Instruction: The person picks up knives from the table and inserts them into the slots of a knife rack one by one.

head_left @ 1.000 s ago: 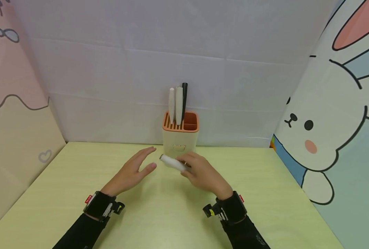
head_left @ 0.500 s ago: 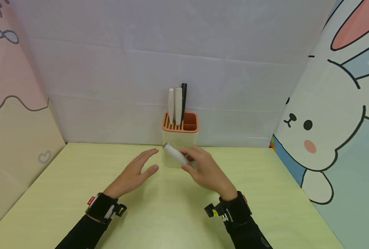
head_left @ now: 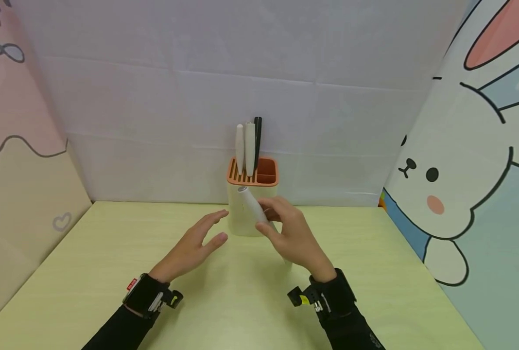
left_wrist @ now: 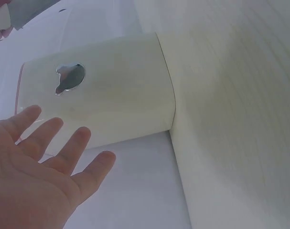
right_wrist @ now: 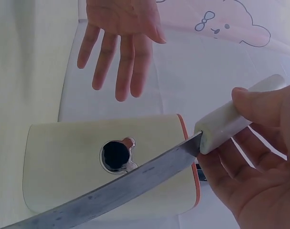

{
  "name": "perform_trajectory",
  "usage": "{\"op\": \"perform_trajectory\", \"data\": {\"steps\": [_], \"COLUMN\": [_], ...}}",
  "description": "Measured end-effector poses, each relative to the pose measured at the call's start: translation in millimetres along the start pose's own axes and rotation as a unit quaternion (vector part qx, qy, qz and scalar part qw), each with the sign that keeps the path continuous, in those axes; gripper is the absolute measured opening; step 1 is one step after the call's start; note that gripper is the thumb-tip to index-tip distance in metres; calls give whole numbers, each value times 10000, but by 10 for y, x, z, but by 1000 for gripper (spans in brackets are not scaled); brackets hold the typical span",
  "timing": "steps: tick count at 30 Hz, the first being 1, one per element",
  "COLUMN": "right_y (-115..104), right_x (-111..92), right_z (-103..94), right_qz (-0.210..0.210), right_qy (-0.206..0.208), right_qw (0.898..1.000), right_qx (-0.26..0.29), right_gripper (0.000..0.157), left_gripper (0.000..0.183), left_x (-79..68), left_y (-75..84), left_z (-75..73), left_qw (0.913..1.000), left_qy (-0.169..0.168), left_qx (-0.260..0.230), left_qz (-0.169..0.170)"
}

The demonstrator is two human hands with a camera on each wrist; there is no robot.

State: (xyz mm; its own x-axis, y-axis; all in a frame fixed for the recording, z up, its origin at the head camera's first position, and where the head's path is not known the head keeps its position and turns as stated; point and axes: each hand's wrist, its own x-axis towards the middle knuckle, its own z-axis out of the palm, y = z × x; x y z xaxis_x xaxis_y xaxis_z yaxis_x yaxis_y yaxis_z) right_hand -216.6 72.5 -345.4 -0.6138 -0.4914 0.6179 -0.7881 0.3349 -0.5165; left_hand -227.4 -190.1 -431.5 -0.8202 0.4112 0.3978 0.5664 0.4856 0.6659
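My right hand [head_left: 287,231] grips the white handle of a knife [head_left: 252,204] in front of the knife block. In the right wrist view its long metal blade [right_wrist: 135,183] points away from the handle, down to the lower left. The cream knife block [head_left: 242,214] has an orange slotted top [head_left: 245,180]; two white handles [head_left: 250,146] and a black handle [head_left: 258,138] stand up from it. With fingers spread and holding nothing, my left hand [head_left: 194,248] hovers to the left of the block, its palm [left_wrist: 30,176] showing in the left wrist view.
The block stands on a pale wood-look table [head_left: 224,301], close to a white cloth backdrop [head_left: 176,107]. Cartoon-printed panels rise at the left [head_left: 27,204] and at the right [head_left: 460,194]. An open orange compartment [head_left: 266,170] takes up the block's right side.
The knife in my right hand has turned, its handle end rising toward the block's top and the handle standing steeper. My left hand has shifted slightly to the right.
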Motion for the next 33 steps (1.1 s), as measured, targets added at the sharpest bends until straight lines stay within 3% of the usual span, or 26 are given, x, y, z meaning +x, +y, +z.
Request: {"op": "perform_trajectory", "data": {"steps": [10,25,33], "right_y": [-364,-246,-211], "right_x": [51,44,41], "right_z": [-97,-84,-70], "right_qz": [237,345,600], "right_qy": [415,684,739], "right_qw": [9980,9882,9810], "right_qx": [409,1329,1691], "right_gripper": [45,45,42], "left_gripper": [59,60,60], "left_x": [0,5,-2], "left_y": [52,184,195], "left_z": [82,203,223], "left_qw": [10000,9999,9999], "left_qy": [-34,-88,-24], "left_qx": [-54,-107,-111], "left_qz": [-56,48,68]}}
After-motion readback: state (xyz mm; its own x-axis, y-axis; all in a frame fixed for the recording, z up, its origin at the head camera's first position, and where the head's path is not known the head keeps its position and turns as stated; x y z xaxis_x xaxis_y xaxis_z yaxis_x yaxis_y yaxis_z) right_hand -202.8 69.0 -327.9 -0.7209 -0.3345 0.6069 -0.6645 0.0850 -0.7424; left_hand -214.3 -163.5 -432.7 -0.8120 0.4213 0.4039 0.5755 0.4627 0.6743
